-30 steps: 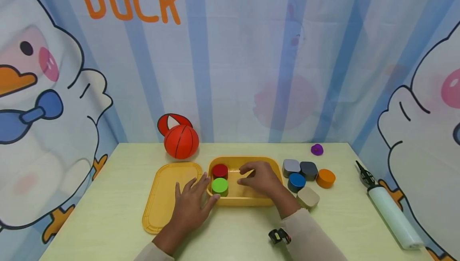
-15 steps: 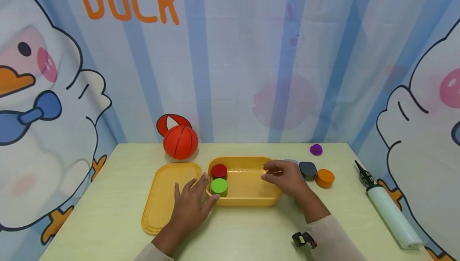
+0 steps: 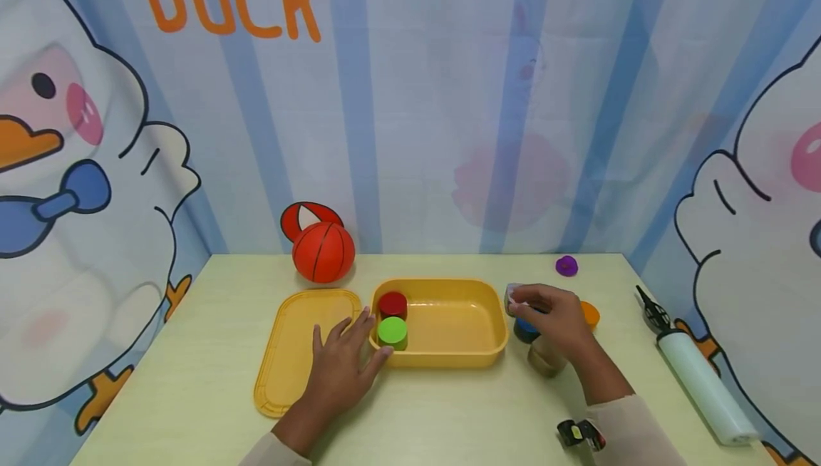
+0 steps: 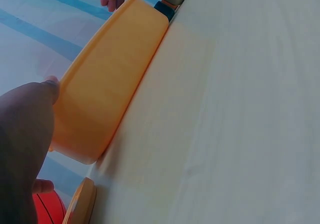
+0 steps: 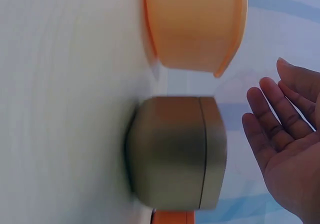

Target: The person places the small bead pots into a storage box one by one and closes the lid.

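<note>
My left hand point(image 3: 340, 366) has its fingers spread, touching the near left edge of a yellow tray-like box point(image 3: 462, 359). Inside the box's left end sit a red round container point(image 3: 393, 303) and a green round one point(image 3: 392, 333). Just right of the box, my right hand point(image 3: 558, 316) hovers over small lidded containers: light grey point(image 3: 509, 300), blue point(image 3: 526, 330), beige point(image 3: 544, 359) and orange point(image 3: 590, 315). In the right wrist view its fingers are loosely extended, holding nothing, beside the beige lidded container point(image 5: 172, 154). This hand hides the dark grey container in the head view.
A yellow lid point(image 3: 282, 366) lies left of the box, partly behind the left hand. A red ball point(image 3: 323, 252) sits behind it. A small purple object point(image 3: 566, 266) is at the back right. A pale cylinder with a black tip point(image 3: 705, 387) lies at the right.
My right hand has moved right, from inside the yellow box to above the small containers. The left hand has stayed at the box's left edge.
</note>
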The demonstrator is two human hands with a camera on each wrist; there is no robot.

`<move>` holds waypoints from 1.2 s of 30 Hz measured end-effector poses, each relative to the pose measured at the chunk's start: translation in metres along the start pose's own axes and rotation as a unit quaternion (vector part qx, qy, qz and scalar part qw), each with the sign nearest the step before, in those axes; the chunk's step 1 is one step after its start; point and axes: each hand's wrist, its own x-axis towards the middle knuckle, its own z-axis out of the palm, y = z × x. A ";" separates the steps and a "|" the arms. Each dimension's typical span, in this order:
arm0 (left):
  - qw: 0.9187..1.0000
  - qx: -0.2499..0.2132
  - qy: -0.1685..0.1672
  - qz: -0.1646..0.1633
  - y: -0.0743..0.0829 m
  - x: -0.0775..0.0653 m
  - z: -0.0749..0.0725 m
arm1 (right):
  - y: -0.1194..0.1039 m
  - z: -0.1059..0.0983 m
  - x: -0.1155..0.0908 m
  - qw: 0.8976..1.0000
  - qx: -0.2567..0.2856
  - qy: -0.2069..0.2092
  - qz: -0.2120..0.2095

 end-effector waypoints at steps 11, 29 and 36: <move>1.000 -0.003 -0.002 0.000 0.003 0.000 -0.002 | 0.028 -0.023 -0.016 0.996 -0.051 0.037 0.059; 1.000 -0.020 -0.001 0.005 0.002 0.003 -0.001 | 0.071 -0.036 -0.024 0.984 -0.069 0.154 0.053; 0.999 -0.026 -0.040 0.010 0.001 0.001 -0.002 | 0.083 -0.032 -0.023 0.976 -0.058 0.207 0.033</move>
